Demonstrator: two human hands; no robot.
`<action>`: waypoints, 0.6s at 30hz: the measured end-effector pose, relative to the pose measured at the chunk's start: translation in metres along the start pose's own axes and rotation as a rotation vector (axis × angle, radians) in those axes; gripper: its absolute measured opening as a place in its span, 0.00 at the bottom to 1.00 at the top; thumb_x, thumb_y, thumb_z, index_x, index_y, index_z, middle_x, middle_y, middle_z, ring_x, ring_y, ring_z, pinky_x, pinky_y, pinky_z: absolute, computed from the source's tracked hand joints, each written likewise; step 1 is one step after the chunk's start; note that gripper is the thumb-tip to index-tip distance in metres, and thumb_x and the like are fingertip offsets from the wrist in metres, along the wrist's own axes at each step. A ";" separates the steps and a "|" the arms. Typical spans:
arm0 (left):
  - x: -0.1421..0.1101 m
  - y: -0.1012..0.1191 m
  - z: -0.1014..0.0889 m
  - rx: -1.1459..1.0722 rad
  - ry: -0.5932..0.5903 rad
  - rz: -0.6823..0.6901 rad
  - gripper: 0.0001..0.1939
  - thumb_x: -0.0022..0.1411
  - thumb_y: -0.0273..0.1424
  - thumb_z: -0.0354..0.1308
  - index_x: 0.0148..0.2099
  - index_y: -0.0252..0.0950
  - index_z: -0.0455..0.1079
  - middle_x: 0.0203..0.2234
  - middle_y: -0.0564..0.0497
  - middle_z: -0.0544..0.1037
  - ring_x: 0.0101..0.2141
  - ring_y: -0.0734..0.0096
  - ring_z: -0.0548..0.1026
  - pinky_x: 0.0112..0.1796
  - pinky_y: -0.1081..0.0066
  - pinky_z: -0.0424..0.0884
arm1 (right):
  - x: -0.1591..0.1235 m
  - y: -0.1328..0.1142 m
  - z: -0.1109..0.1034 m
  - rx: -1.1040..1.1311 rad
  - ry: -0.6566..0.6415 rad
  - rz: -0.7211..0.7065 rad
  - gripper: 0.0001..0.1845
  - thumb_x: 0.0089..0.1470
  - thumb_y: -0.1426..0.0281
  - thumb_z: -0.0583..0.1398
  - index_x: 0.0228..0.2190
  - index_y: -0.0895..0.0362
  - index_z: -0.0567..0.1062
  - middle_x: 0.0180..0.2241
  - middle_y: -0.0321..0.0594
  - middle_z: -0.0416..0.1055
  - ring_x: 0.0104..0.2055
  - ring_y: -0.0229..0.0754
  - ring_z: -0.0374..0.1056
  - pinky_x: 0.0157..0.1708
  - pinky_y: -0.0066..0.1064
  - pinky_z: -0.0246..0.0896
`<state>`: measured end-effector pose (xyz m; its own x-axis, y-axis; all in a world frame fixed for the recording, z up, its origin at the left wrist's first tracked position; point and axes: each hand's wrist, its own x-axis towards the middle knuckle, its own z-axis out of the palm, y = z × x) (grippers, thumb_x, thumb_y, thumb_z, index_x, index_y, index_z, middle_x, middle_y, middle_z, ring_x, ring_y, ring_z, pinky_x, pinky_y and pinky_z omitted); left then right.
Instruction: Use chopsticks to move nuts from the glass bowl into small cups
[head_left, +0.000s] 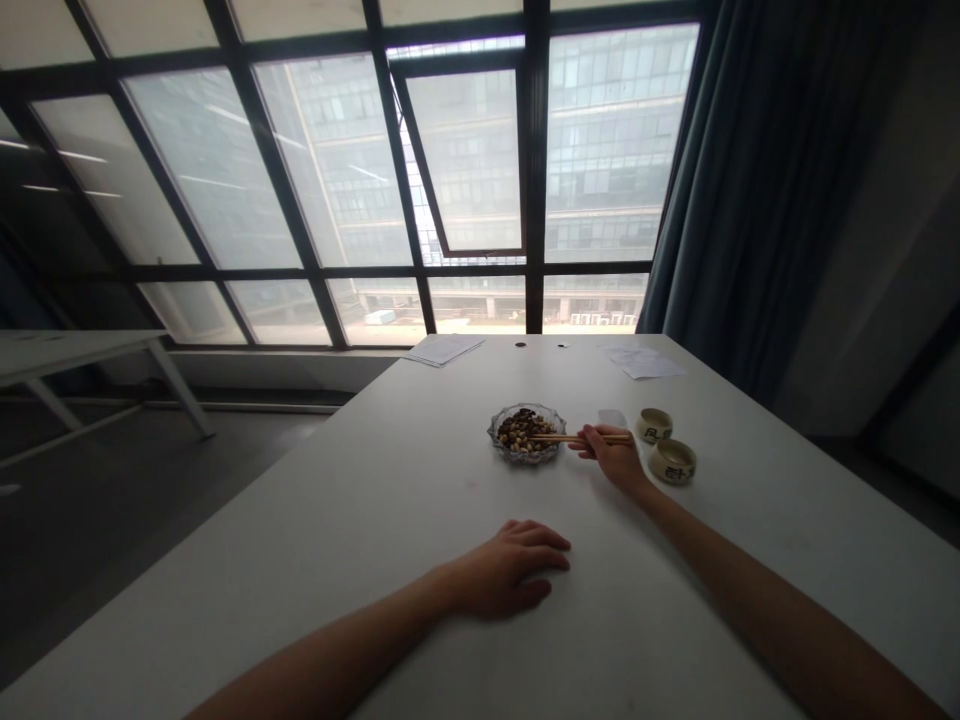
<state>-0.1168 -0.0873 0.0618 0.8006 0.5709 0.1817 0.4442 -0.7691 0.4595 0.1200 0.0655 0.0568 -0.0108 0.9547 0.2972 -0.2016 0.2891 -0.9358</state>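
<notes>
My right hand [611,457] is closed round a pair of wooden chopsticks [562,437]. Their tips reach into a scalloped clear glass dish [527,459], among a mix of dark and pale small pieces [523,430] that look like nuts or beans. Whether the tips pinch a piece is too small to tell. Just right of that hand stand two pale ceramic cups with dark characters, a nearer cup [673,462] and a farther cup [654,425]. My left hand [517,568] rests on the white table [420,480] with its fingers stretched out, holding nothing.
Behind my right hand lies a small translucent piece [612,418], partly hidden. Papers [444,348] lie at the table's far left corner, and more sheets [645,361] at the far right. Beyond are windows, one tilted open, and a dark curtain [720,230]. Another white table [82,350] stands to the left.
</notes>
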 end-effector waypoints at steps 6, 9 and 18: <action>0.000 0.000 0.000 0.007 0.000 0.000 0.20 0.68 0.32 0.58 0.61 0.46 0.69 0.61 0.47 0.72 0.60 0.54 0.69 0.62 0.56 0.60 | -0.002 0.001 0.000 0.009 -0.025 -0.019 0.28 0.46 0.47 0.71 0.28 0.61 0.81 0.30 0.48 0.82 0.32 0.52 0.82 0.29 0.32 0.80; 0.000 -0.001 0.000 0.000 -0.003 0.002 0.21 0.68 0.32 0.58 0.61 0.46 0.69 0.61 0.46 0.72 0.60 0.53 0.69 0.62 0.55 0.60 | -0.003 0.001 0.001 0.003 0.000 -0.017 0.28 0.45 0.46 0.71 0.28 0.61 0.81 0.30 0.48 0.82 0.31 0.52 0.82 0.30 0.33 0.81; 0.000 -0.001 0.001 0.004 -0.013 0.001 0.21 0.68 0.32 0.58 0.61 0.46 0.69 0.61 0.46 0.72 0.60 0.54 0.69 0.62 0.55 0.60 | -0.005 0.000 0.003 0.035 -0.030 0.002 0.28 0.44 0.46 0.72 0.28 0.61 0.81 0.30 0.47 0.82 0.33 0.51 0.82 0.29 0.31 0.80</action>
<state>-0.1169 -0.0864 0.0609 0.8063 0.5662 0.1709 0.4447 -0.7708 0.4562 0.1174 0.0609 0.0559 -0.0402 0.9526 0.3015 -0.2355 0.2842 -0.9294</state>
